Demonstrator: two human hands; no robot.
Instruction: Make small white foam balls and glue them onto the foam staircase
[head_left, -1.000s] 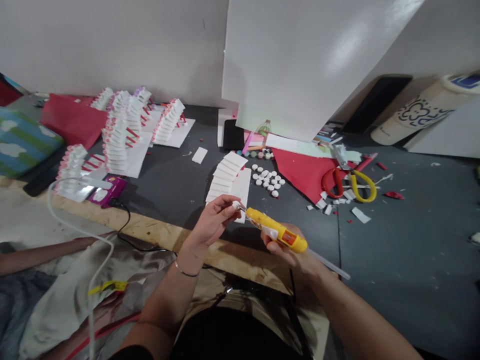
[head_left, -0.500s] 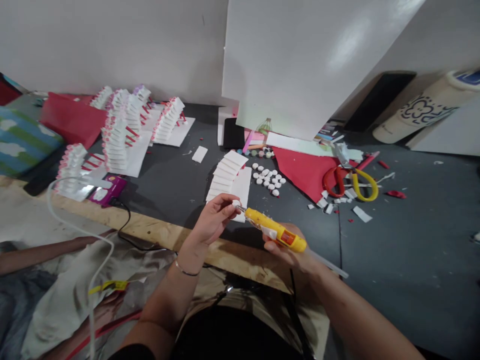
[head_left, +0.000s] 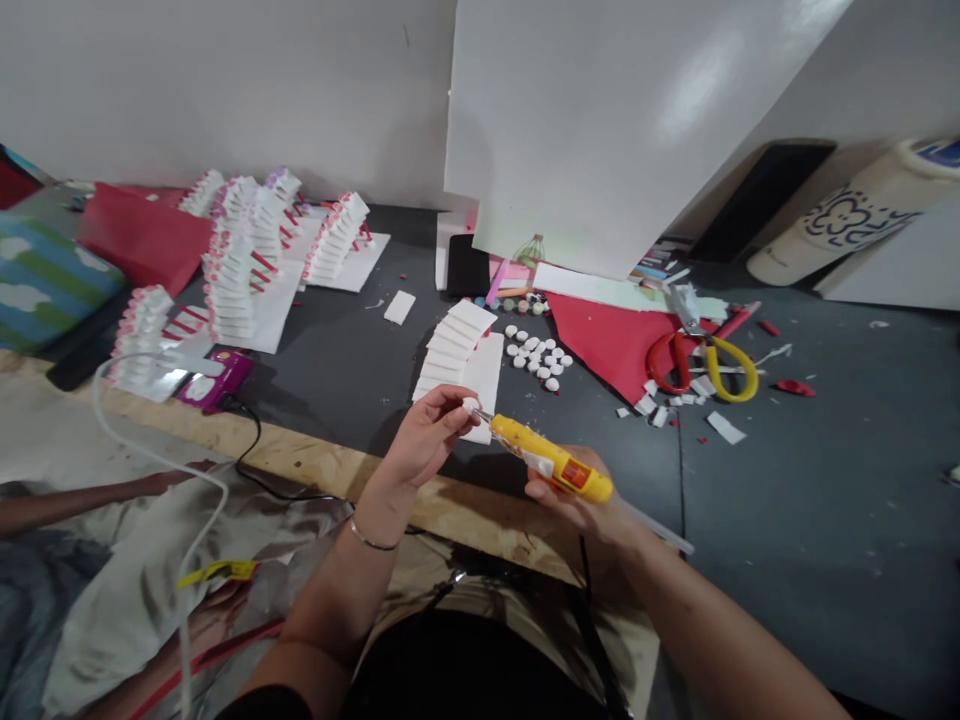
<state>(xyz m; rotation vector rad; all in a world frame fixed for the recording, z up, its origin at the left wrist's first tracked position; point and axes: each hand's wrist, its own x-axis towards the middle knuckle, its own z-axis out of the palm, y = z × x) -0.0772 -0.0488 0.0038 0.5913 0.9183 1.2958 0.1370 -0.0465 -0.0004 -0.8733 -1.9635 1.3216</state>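
Between thumb and fingers, my left hand [head_left: 429,432] pinches a small white disc [head_left: 471,405]. My right hand [head_left: 574,495] is wrapped round a yellow hot glue gun [head_left: 551,458], its metal nozzle touching or very near the disc. A clear glue stick [head_left: 664,530] sticks out of the gun's rear. Just beyond my left hand, a fanned row of white card steps [head_left: 452,345] stands on a white card base [head_left: 487,365]. Several more white discs [head_left: 536,352] lie in a cluster to the right of it.
Finished-looking white stair models [head_left: 232,265] stand at the left, near a purple power socket box [head_left: 225,375]. Scissors [head_left: 701,365] with red and yellow handles lie on red paper [head_left: 607,335], among scraps. A bottle [head_left: 840,215] leans back right. Another person's arm [head_left: 97,500] shows lower left.
Almost nothing differs. The white disc in my left hand has tipped or shifted slightly left at the nozzle, while both hands keep nearly the same place.
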